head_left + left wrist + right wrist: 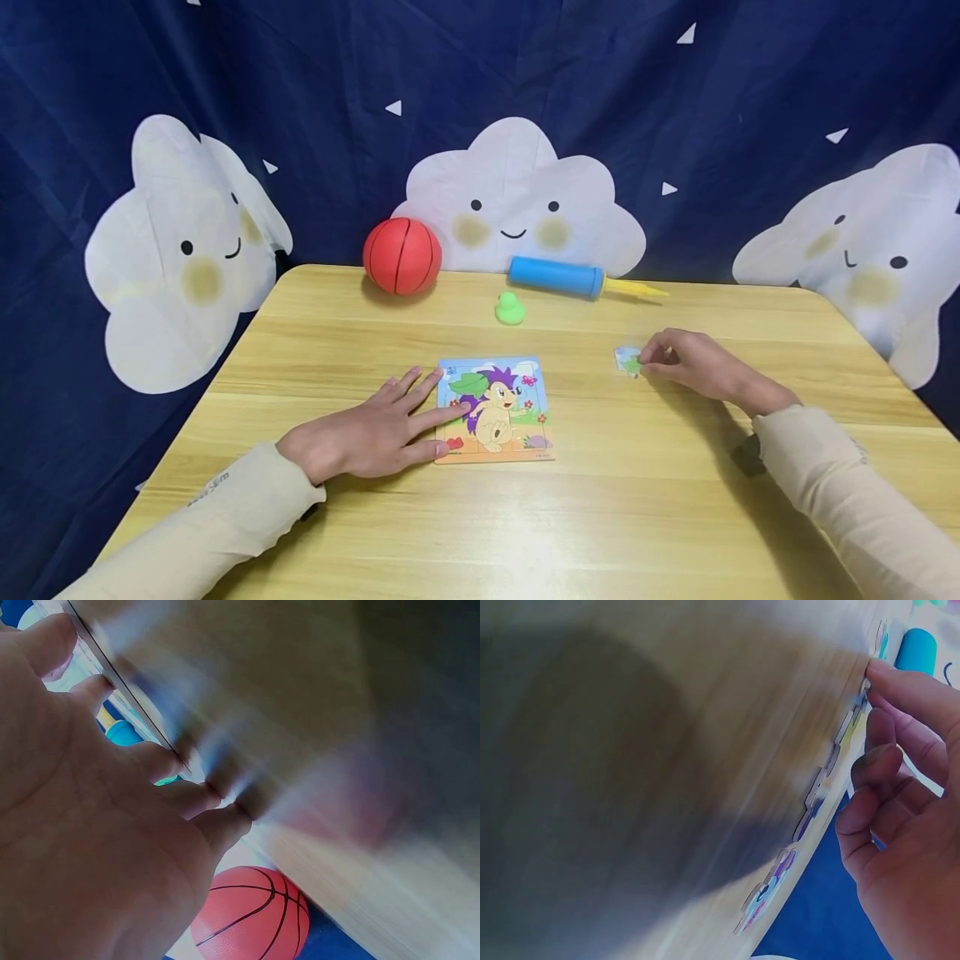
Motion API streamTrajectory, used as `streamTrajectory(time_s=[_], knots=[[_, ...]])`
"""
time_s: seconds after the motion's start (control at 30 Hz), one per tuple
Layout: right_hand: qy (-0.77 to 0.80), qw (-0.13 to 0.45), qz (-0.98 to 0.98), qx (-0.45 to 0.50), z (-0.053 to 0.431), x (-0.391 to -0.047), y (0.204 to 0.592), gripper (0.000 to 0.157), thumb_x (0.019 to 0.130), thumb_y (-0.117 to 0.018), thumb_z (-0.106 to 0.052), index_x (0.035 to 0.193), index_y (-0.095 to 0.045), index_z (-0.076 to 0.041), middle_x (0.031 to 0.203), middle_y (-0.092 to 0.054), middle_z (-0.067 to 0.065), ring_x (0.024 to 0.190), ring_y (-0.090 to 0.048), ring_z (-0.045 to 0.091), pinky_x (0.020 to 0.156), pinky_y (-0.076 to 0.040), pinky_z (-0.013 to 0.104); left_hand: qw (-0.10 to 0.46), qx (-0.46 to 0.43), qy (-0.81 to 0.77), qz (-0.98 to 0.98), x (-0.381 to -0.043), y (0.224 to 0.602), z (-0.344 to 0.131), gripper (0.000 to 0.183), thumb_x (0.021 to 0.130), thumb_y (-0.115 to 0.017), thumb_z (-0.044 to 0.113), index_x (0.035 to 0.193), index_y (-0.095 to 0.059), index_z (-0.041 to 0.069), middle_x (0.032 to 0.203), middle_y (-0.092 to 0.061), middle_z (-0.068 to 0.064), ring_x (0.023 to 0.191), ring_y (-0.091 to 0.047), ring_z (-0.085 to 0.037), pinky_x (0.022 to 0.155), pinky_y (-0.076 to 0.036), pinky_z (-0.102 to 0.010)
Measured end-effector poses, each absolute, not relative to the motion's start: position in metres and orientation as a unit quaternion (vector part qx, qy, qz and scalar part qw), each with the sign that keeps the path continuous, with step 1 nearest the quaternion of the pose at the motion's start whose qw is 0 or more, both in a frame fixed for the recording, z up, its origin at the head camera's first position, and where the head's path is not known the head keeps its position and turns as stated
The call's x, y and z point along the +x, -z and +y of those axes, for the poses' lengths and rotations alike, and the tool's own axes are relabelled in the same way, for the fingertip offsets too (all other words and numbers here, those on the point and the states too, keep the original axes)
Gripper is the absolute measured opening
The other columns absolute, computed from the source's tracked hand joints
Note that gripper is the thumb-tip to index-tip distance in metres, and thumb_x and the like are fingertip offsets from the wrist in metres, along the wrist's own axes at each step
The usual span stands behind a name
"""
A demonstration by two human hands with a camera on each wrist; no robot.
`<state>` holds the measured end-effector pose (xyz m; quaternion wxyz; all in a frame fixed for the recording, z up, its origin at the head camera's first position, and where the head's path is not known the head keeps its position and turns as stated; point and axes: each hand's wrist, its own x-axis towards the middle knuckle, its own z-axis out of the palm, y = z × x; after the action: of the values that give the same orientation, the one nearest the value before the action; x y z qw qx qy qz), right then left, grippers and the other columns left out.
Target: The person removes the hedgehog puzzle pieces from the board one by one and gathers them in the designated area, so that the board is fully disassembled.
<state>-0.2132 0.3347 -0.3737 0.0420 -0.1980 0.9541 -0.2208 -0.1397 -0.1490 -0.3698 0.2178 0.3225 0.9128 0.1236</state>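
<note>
A hedgehog picture puzzle board [495, 421] lies flat on the wooden table. My left hand [371, 429] rests at its left side, fingers spread and mostly straight, the tips over the board's edge. In the left wrist view the palm of the left hand [112, 795] shows beside the board's thin edge. To the right of the board, my right hand [693, 362] pinches a small blue and green puzzle piece [626, 361] at the tabletop, between thumb and forefinger. The other fingers of the right hand [907, 765] are curled in the right wrist view.
At the back stand a red toy basketball [402, 256], a green rubber duck [510, 309] and a blue hand pump [555, 277] with a yellow nozzle. Several puzzle pieces [769, 889] lie in a row in the right wrist view. A dark blue curtain [330, 100] with clouds hangs behind.
</note>
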Motion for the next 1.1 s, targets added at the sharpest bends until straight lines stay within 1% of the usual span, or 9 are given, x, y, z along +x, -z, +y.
streamTrajectory(time_s=[0.13,0.4,0.53,0.67,0.8,0.97,1.1], knots=[[0.221,0.046,0.955,-0.195,0.334,-0.214,0.375,0.01,0.098,-0.083,-0.013,0.103,-0.077,-0.007,0.1,-0.076,0.003,0.088,-0.064,0.013,0.078,-0.053,0.027,0.219,0.322,-0.123,0.913,-0.14,0.37,-0.149,0.06,0.115,-0.041,0.06,0.172,-0.031,0.044,0.185,0.001,-0.011,0.171,0.005,-0.042,0.136,-0.006,-0.068],[0.224,0.046,0.954,-0.196,0.332,-0.214,0.375,0.011,0.098,-0.083,-0.013,0.104,-0.078,-0.006,0.1,-0.077,0.004,0.089,-0.065,0.014,0.077,-0.053,0.026,0.222,0.32,-0.121,0.913,-0.14,0.371,-0.149,0.06,0.115,-0.04,0.061,0.172,-0.03,0.045,0.185,0.003,-0.01,0.171,0.007,-0.041,0.136,-0.005,-0.067],[0.226,0.038,0.955,-0.187,0.332,-0.211,0.372,0.009,0.098,-0.082,-0.013,0.105,-0.079,-0.008,0.1,-0.076,0.002,0.085,-0.062,0.013,0.074,-0.051,0.025,0.221,0.322,-0.119,0.913,-0.14,0.372,-0.148,0.06,0.115,-0.04,0.061,0.172,-0.03,0.045,0.185,0.003,-0.01,0.171,0.007,-0.042,0.136,-0.005,-0.068],[0.234,0.02,0.954,-0.187,0.328,-0.208,0.368,0.006,0.099,-0.082,-0.014,0.103,-0.079,-0.01,0.095,-0.074,0.0,0.079,-0.059,0.012,0.069,-0.048,0.024,0.22,0.322,-0.119,0.913,-0.141,0.371,-0.148,0.06,0.115,-0.04,0.06,0.172,-0.03,0.045,0.185,0.002,-0.011,0.171,0.006,-0.042,0.136,-0.004,-0.068],[0.251,0.007,0.948,-0.195,0.314,-0.201,0.366,0.005,0.098,-0.083,-0.017,0.099,-0.079,-0.014,0.092,-0.073,-0.002,0.076,-0.058,0.009,0.066,-0.048,0.024,0.217,0.322,-0.122,0.913,-0.14,0.371,-0.148,0.059,0.115,-0.042,0.06,0.171,-0.032,0.045,0.185,0.001,-0.011,0.171,0.004,-0.043,0.136,-0.005,-0.067],[0.262,0.002,0.939,-0.224,0.286,-0.192,0.366,0.003,0.098,-0.083,-0.017,0.1,-0.08,-0.016,0.094,-0.074,-0.005,0.08,-0.06,0.008,0.071,-0.051,0.024,0.214,0.323,-0.124,0.914,-0.14,0.371,-0.149,0.059,0.114,-0.042,0.06,0.171,-0.033,0.045,0.185,0.001,-0.011,0.171,0.003,-0.043,0.136,-0.006,-0.067],[0.266,0.014,0.933,-0.242,0.264,-0.185,0.365,0.004,0.098,-0.083,-0.016,0.102,-0.081,-0.017,0.097,-0.075,-0.005,0.083,-0.06,0.011,0.074,-0.052,0.025,0.215,0.322,-0.125,0.913,-0.14,0.371,-0.149,0.06,0.114,-0.042,0.061,0.171,-0.033,0.045,0.185,0.001,-0.011,0.171,0.004,-0.043,0.136,-0.006,-0.067]])
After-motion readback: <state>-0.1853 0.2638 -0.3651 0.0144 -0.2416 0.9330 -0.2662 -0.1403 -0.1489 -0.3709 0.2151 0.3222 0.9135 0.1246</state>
